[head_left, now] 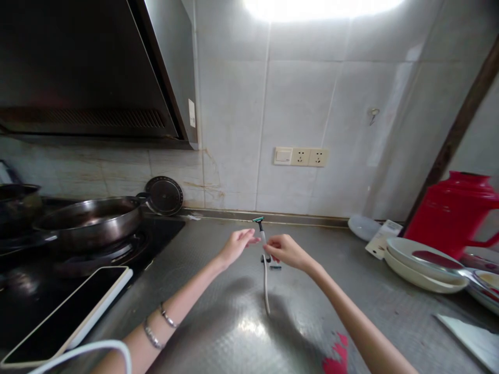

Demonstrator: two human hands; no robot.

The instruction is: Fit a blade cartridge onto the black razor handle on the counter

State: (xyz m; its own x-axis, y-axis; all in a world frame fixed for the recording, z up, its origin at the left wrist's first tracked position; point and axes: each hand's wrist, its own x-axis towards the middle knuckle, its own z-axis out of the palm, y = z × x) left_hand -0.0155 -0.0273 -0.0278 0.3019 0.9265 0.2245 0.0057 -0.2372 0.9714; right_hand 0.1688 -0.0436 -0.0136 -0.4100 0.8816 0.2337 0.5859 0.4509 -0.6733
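Note:
A razor (262,238) with a pale handle and a dark-and-green head stands up above the counter in the middle of the view. Fingers of my right hand (287,252) are closed on the lower part of its handle, from the right side. My left hand (238,245) is just left of the handle, fingers stretched toward it and holding nothing; whether a fingertip touches it, I cannot tell. Below the razor, a pale curved strip (266,288) with a dark piece at its top runs toward me. A small dark bar-shaped piece (275,267) lies beside it.
At left, a steel pan (93,221) sits on the black stove (163,234), with a phone (70,317) in front and a range hood (78,67) above. Stacked dishes (421,280), a small white dish (362,227) and a red jug (448,213) stand at right on the metal counter (218,332).

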